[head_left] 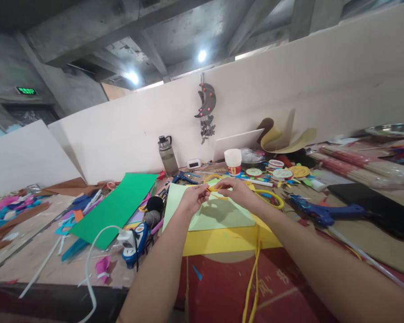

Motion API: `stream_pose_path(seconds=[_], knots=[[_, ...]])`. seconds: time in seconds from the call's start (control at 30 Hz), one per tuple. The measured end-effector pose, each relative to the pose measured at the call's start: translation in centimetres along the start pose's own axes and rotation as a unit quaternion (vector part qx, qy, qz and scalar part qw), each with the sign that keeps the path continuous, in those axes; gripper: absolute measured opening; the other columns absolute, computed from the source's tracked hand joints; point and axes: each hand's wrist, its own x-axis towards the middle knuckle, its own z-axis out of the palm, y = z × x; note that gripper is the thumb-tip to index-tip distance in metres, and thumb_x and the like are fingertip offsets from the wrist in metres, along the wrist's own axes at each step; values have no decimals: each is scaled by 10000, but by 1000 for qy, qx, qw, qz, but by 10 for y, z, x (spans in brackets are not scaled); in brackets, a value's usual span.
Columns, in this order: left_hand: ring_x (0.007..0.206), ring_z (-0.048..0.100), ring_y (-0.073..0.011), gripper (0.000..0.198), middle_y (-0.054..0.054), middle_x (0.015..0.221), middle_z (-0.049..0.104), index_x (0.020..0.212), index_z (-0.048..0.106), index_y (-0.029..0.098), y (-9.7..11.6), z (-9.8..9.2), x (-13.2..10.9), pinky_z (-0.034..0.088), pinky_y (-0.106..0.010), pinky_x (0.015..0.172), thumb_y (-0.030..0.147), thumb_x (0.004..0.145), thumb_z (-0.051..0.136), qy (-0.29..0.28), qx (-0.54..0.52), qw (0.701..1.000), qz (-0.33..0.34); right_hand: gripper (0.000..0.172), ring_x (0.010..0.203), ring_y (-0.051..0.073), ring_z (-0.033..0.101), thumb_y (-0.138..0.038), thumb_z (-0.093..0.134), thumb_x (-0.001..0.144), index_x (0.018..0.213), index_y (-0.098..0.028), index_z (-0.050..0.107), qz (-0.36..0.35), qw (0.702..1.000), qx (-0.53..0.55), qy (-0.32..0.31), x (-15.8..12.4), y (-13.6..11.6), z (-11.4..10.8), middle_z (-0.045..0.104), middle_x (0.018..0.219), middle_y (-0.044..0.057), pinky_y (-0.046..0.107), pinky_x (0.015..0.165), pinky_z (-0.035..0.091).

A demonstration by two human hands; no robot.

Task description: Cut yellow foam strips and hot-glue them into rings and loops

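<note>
Above a sheet of pale green paper (218, 215), my two hands come close together. My left hand (195, 198) pinches a thin yellow cord (280, 199) between thumb and fingertips. My right hand (236, 190) has its fingers closed on the same cord, just to the right, and a small loop of it shows between the hands. More cord lies coiled beside my right wrist, and strands of yellow cord run down over the front edge. Under the pale green paper is a yellow sheet (218, 241).
A green sheet (116, 211) and a blue-white power strip (135, 246) lie left. A bottle (168, 157) and a paper cup (233, 162) stand behind. At right lie a blue glue gun (323, 211) and a black sheet (373, 208). A grey moon ornament (207, 101) hangs on the white board.
</note>
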Motion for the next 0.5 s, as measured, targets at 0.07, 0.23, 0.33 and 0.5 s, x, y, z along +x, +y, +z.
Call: stream_pose_path(seconds=[0.07,0.23,0.33,0.5], knots=[[474,532,-54,106,-30,555,578,779,631,61,-1,0,0,444,-151,479,133,811,561,-2,11,1000,0,109,788,183,584,-212,609,695,768,-191,688,-2,1000,-9,-6,0,-1,-1,659,815,48,322,740,438],[478,528,-55,97,-31,559,577,774,632,59,-3,-1,1,443,-158,484,134,801,578,-17,32,999,-4,66,760,181,576,-196,627,688,703,-197,692,-3,1000,-21,-1,1,-4,-3,649,759,39,323,742,430],[475,519,-53,95,-26,551,568,761,633,61,-2,-1,1,436,-157,477,144,790,599,-15,37,999,0,43,744,177,574,-201,651,670,689,-203,689,6,1000,-5,0,1,-5,-3,648,749,34,318,722,438],[464,499,-45,96,-13,537,548,743,637,57,1,-3,2,423,-154,462,151,763,635,6,44,999,8,287,675,136,570,-235,702,636,920,-238,665,18,999,27,14,-2,-3,-1,638,911,23,292,661,461]])
